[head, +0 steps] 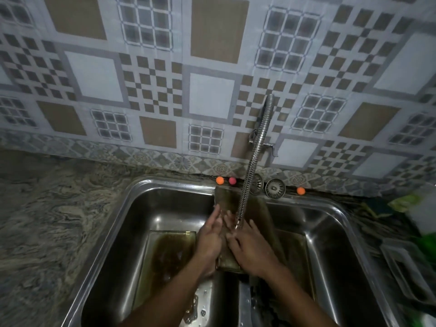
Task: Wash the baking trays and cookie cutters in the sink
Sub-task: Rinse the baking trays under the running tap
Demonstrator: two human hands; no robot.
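A steel double sink (132,197) fills the lower view. One baking tray (165,251) lies flat in the left basin with brown water in it. A second tray (295,246) lies in the right basin. A third tray (226,199) leans upright over the divider, under the nozzle of the flexible tap hose (253,161). My left hand (210,237) rests against this tray's left edge with its fingers straight. My right hand (252,249) lies flat on the tray's face, fingers spread. Small shiny metal pieces (194,310) lie at the front of the left basin, too blurred to identify.
Two sink strainers (275,188) stand on the back ledge among two orange balls (220,180) and a pink one (232,181). A granite counter (47,220) runs to the left. On the right are a green bag (401,201) and a steel rack (405,267).
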